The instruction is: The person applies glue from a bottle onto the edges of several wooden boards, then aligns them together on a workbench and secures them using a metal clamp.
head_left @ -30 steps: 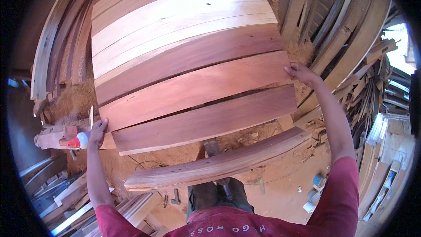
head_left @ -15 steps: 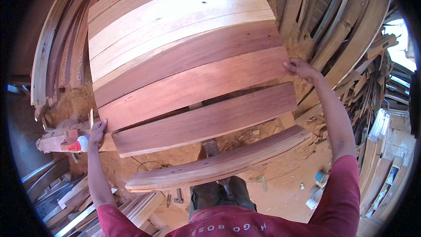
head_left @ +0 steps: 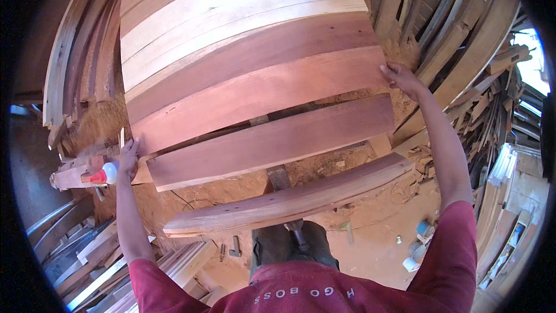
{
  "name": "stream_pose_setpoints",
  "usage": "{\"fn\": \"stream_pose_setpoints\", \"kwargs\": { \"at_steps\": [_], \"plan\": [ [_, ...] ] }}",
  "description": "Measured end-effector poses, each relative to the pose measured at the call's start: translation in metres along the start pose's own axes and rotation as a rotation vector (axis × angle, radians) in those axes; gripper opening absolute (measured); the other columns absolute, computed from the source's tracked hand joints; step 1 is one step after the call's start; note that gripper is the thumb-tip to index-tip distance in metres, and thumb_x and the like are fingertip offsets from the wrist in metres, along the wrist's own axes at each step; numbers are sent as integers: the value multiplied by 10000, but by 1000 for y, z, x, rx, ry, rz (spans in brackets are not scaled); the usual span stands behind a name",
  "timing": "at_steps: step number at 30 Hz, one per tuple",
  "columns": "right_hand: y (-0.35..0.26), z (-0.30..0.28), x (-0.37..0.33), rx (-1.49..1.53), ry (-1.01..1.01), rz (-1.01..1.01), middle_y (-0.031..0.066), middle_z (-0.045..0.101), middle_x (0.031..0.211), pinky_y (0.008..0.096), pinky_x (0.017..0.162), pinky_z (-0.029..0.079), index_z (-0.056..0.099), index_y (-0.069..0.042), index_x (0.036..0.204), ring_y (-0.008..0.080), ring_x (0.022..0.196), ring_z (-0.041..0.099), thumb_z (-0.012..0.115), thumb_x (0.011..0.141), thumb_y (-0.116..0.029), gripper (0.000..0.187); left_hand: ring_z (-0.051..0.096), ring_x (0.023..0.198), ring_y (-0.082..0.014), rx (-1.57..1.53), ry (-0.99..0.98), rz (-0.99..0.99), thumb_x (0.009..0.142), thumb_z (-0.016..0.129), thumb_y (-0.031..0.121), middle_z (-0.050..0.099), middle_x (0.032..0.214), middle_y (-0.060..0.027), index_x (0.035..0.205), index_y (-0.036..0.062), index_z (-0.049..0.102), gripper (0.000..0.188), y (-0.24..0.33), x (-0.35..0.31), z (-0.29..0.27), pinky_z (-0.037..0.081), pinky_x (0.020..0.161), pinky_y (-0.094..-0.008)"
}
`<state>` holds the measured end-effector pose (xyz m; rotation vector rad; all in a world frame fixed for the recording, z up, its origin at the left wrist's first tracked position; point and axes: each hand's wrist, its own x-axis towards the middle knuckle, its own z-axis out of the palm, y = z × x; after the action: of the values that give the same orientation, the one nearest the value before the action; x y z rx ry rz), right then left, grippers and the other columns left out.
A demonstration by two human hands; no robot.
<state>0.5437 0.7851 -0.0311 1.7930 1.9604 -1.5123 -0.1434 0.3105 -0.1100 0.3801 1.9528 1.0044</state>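
A wide panel of boards lies side by side before me, with pale planks (head_left: 243, 8) in the middle and a darker brown plank (head_left: 249, 49) nearer. At its near edge is a reddish plank (head_left: 260, 90), against the dark one. My left hand (head_left: 128, 159) is closed at its left end, fingers along the edge. At the right end, my right hand (head_left: 402, 80) pinches the corner between thumb and fingers. Across a narrow, tapering gap lies a separate brown plank (head_left: 272, 142), untouched. Closest to me is a thicker board (head_left: 289, 200), apart from the others.
A white bottle with a red cap (head_left: 104, 175) lies beside my left wrist. Long boards lean at the far left (head_left: 87, 52) and right (head_left: 469, 52). Offcuts (head_left: 98, 261) are heaped at lower left. A hammer (head_left: 234, 247) and small containers (head_left: 414, 258) sit on the dusty ground.
The boards and both hands appear slightly higher in the picture, along with the surroundings. My left fingers look a little straighter along the plank's end. The planks keep their spacing.
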Motion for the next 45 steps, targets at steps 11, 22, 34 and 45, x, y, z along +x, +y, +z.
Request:
{"fn": "stream_pose_setpoints", "kwargs": {
  "at_steps": [11,22,34,45],
  "plan": [
    [35,20,-83,-108,-226,152,51,632,1039,267,718,482,576,-10,1197,126,877,582,651,870,-464,565,479,745,-65,239,81,-100,937,591,311,579,849,36,955,47,665,275,-22,-109,28,405,688,-223],
    [58,29,-63,18,-134,-18,6,644,920,262,737,455,623,20,1090,93,826,565,676,881,-350,428,511,691,-55,204,132,-22,860,707,225,623,786,21,905,4,668,229,-21,-100,46,411,622,-231],
    [49,29,-74,-2,-27,1,-7,596,857,259,752,452,601,-4,1150,108,754,538,626,910,-383,449,590,827,-101,316,123,-27,889,676,216,645,960,-40,1129,-23,608,345,-11,-100,44,473,729,-233],
    [188,69,-209,456,139,21,92,548,1305,359,962,442,456,-69,1364,211,1183,531,587,888,-78,494,581,1099,-164,-28,132,-83,915,543,38,560,1272,-98,1339,19,453,434,-209,-248,-39,489,878,-253]
  ]
}}
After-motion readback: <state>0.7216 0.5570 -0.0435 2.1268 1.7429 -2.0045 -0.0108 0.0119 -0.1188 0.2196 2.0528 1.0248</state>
